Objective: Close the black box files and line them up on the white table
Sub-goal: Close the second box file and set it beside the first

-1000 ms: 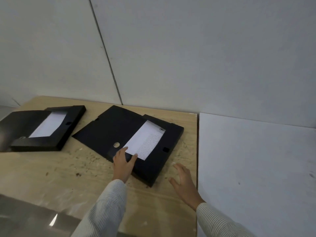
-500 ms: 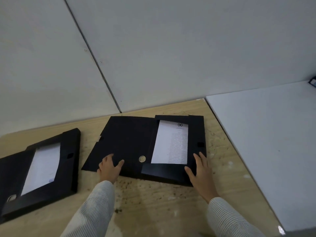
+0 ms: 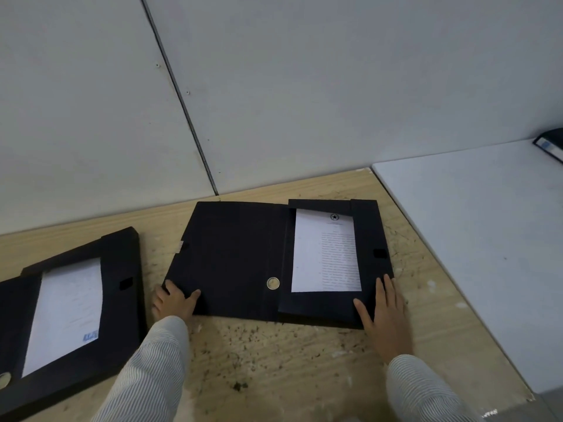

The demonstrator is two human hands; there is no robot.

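An open black box file [image 3: 370, 239] lies on the wooden table, its lid [image 3: 228, 254] folded flat to the left and a printed sheet [image 3: 324, 254] inside its tray. My left hand [image 3: 175, 301] grips the lid's near left corner, thumb on top. My right hand [image 3: 384, 309] lies flat, fingers spread, on the tray's near right corner. A second open black box file [image 3: 122, 269] with paper in it lies at the left. The white table [image 3: 487, 239] stands to the right.
The wooden table [image 3: 274, 360] is speckled with dark debris and meets a grey panelled wall [image 3: 274, 86] behind. A dark file with a blue label [image 3: 550, 144] sits at the far right edge on the white table.
The open file was turned square to me. My left hand slid from the sheet to the lid's near left corner; my right hand went from the wood onto the tray's near right corner.
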